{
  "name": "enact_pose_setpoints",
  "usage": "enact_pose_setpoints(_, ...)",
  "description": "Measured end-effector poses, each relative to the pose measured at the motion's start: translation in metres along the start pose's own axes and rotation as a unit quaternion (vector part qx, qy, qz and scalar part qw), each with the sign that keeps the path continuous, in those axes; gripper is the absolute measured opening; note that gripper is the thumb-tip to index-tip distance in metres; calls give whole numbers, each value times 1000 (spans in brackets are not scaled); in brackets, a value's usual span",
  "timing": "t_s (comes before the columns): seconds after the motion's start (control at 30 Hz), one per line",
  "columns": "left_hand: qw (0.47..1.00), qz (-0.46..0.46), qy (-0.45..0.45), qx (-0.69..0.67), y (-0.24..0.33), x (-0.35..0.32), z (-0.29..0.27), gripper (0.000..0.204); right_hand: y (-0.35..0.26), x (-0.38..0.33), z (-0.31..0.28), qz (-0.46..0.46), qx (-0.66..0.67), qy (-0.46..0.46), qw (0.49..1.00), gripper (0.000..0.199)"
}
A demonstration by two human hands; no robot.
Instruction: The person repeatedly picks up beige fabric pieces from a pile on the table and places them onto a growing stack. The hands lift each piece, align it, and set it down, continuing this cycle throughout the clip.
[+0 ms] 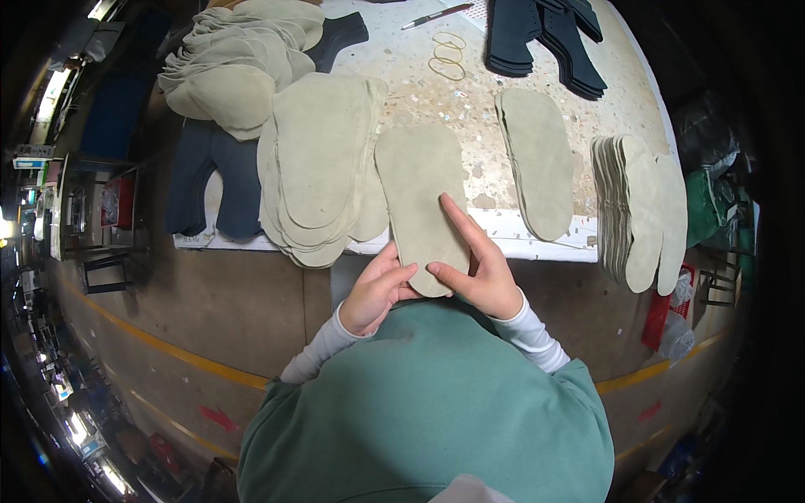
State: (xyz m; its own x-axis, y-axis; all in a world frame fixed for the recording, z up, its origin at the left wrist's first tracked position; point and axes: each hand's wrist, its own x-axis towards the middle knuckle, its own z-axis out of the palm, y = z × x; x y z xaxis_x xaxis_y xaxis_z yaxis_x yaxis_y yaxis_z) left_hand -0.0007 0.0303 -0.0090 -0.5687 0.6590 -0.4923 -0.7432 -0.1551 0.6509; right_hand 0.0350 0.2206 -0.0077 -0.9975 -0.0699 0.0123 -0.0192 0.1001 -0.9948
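Note:
A beige insole-shaped piece (423, 180) lies over the table's front edge, its near end in both my hands. My left hand (381, 289) grips its left side near the bottom, thumb on top and fingers underneath. Against its right side rests my right hand (482, 272), thumb and forefinger spread on the upper face; its other fingers are partly hidden. Left of it is a broad stack of beige insole pieces (319, 159). A small stack of the same pieces (538, 163) lies to the right.
A tall beige stack (629, 214) overhangs the front right edge. Heaped beige pieces (239, 59) lie far left, near dark cut pieces (210, 176). Dark stacked pieces (545, 38), rubber bands (447, 57) and a pen (436, 16) are at the back. A red crate (658, 318) stands right.

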Motion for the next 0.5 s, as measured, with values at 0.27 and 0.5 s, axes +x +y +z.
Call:
enact_pose_setpoints(0.27, 999, -7, 12, 35, 0, 0, 1, 55, -1, -5, 4, 67, 71, -24, 995, 78)
enact_pose_setpoints(0.5, 999, -7, -33, -21, 0, 1, 2, 53, 0, -5, -21, 103, 52, 162, 980, 55)
